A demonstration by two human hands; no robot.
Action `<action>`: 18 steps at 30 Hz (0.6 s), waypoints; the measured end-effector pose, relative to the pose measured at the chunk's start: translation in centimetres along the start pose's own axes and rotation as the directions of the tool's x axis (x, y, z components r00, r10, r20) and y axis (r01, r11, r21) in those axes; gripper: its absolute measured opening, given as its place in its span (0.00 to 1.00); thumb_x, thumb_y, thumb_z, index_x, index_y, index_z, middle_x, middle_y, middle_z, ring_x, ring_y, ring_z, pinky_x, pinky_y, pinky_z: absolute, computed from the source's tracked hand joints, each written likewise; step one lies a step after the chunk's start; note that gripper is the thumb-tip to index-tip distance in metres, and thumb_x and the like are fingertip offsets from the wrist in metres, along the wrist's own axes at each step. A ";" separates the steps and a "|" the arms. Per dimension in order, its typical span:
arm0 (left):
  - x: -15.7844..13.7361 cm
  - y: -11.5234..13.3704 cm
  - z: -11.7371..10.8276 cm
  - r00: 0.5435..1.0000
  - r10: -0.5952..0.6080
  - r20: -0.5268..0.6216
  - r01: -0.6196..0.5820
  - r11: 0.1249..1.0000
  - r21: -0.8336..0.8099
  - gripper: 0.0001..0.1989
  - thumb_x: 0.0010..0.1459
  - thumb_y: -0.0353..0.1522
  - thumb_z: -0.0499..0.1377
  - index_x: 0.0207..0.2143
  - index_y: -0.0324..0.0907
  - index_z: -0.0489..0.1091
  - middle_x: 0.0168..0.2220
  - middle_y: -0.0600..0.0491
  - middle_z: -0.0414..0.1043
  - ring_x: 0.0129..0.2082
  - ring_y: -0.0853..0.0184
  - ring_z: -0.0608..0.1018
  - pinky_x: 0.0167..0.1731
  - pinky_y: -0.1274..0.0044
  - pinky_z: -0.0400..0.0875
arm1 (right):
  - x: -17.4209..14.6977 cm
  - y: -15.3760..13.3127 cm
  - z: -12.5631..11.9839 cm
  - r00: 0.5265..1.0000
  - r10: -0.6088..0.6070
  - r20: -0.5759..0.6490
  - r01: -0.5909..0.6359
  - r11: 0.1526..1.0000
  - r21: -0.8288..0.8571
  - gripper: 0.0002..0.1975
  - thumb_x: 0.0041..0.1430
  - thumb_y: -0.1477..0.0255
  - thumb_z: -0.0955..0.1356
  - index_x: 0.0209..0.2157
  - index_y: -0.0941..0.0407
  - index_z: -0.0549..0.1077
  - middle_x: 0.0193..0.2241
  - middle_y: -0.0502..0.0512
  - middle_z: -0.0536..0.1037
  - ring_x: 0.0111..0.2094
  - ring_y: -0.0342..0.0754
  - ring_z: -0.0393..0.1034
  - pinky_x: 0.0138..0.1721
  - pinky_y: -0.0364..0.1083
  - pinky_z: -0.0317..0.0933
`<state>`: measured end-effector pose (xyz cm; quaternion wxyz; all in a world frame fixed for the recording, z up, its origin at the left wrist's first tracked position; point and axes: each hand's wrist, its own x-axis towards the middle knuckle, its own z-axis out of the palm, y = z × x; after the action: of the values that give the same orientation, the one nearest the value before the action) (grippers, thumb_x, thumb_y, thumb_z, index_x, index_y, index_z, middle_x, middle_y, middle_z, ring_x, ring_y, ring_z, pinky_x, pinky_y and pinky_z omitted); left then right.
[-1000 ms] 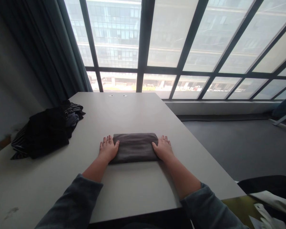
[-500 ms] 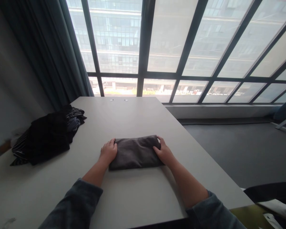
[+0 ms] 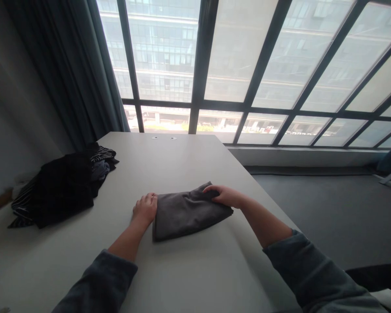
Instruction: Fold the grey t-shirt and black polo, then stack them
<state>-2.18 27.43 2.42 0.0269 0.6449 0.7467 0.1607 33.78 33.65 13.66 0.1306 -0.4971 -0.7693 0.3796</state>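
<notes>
A dark grey folded garment (image 3: 185,215) lies in front of me, its exact kind not clear. My left hand (image 3: 145,208) rests on the table against the garment's left edge, fingers stretched and lying flat. At the garment's upper right, my right hand (image 3: 224,195) pinches the fabric between thumb and fingers. The cloth bunches into creases there, and its right end is lifted slightly off the table. Its front left corner stays flat on the white tabletop.
The white table (image 3: 169,165) runs toward the large window. A heap of dark clothes (image 3: 65,182), some striped, sits at its left side. A blue-grey curtain (image 3: 94,78) hangs behind the heap. Grey floor (image 3: 313,208) lies beyond the table's right edge.
My right hand has shifted its grip onto the garment's upper right part, bunching it. The garment has turned, its right end now higher than its left. My left hand stays at the left edge.
</notes>
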 end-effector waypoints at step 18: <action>0.0 0.3 0.0 0.987 -0.146 -0.061 0.144 0.989 -0.036 0.20 0.74 0.37 0.49 0.59 0.44 0.75 0.60 0.39 0.75 0.58 0.51 0.76 0.58 0.59 0.72 | 19.1 -7.4 -17.9 0.743 -0.208 -0.636 0.207 0.975 -0.078 0.31 0.59 0.79 0.70 0.64 0.62 0.73 0.48 0.60 0.81 0.42 0.51 0.77 0.50 0.56 0.75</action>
<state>-1.90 27.43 2.52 0.0252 0.5829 0.7895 0.1905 30.22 56.67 27.72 0.4258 -0.5081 -0.7292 0.1695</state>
